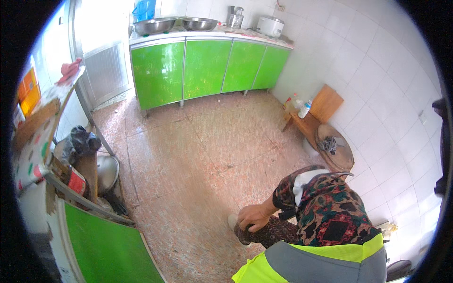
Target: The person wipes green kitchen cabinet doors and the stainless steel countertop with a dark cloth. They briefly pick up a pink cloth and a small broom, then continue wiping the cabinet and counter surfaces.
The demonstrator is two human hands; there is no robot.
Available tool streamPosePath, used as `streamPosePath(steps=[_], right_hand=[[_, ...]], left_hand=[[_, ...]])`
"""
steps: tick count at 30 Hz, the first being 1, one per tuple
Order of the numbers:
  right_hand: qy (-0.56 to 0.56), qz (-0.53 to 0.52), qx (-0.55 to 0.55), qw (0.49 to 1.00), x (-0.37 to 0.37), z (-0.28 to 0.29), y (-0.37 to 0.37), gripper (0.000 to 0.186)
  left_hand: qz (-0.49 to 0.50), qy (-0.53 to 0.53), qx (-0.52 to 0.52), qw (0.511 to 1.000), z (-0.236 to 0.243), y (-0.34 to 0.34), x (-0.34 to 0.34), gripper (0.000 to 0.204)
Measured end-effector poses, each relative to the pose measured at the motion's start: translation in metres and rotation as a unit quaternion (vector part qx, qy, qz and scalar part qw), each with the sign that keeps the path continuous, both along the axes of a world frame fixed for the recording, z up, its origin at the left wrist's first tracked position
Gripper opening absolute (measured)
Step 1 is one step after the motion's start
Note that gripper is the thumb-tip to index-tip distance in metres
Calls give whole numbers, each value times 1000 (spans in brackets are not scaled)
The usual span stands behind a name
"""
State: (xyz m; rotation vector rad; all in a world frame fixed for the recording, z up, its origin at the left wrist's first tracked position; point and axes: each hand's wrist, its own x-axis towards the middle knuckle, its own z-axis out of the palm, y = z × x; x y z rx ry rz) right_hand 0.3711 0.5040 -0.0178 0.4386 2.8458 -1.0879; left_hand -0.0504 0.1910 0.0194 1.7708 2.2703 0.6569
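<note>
My right hand [254, 217] is low and right of centre, its fingers curled on dark speckled fabric [278, 233] that looks like clothing over my leg. A small pale object [232, 220], too hidden to name, shows just left of my fingers. My patterned sleeve [330, 207] is bunched, with white material near the bend, above the yellow and grey vest [321, 262] at my shoulder. My left hand is not in view.
Green cabinets [203, 66] carry steel basins [153, 26] and an appliance [270, 26] beside a glazed door [101, 61]. Left stand a cluttered rack [37, 151] and green panel [104, 245]. Along the right wall are a wooden bench [299, 123], bottles [305, 109] and round board [344, 146].
</note>
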Motion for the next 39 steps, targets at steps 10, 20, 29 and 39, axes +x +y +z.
streamPosePath(steps=[10, 20, 29, 39], right_hand=[[-254, -223, 4, 941, -28, 50, -21, 67], [-348, -215, -334, 849, 119, 138, -23, 71], [-190, -579, -188, 770, 317, 129, 18, 44], [-290, -666, -281, 627, 265, 225, 144, 102]], left_hand=[[39, -28, -136, 990, 62, 37, 2, 41], [123, -140, -366, 912, 126, 54, 14, 39], [143, -138, -389, 899, 214, 125, 29, 43], [90, -246, -427, 866, 237, 294, 39, 42]])
